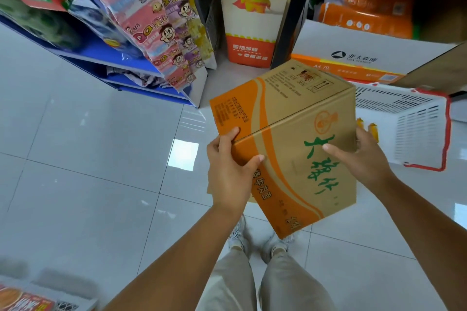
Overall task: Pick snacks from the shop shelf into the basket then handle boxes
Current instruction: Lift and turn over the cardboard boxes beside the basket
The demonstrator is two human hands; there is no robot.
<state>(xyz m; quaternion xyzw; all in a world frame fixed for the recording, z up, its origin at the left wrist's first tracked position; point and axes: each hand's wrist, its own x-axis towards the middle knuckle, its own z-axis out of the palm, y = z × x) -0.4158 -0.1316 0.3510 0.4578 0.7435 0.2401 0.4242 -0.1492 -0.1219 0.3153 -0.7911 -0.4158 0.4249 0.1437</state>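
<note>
A brown and orange cardboard box (290, 139) with green lettering hangs tilted in the air above the floor, held between both hands. My left hand (227, 174) grips its near left corner, thumb on the front face and fingers on the side. My right hand (364, 156) clasps its right edge, thumb lying on the front face. Behind the box a white plastic basket (409, 118) with a red handle stands on the floor; yellow-orange snack packets show inside it next to my right hand.
A blue shop shelf (106, 58) with hanging pink snack packs (156, 33) stands at the left. A tall white and orange display carton (252, 12) is ahead. A white paper box (358, 58) and orange packs (369, 15) lie at the right. Glossy tiled floor (88, 171) spreads left.
</note>
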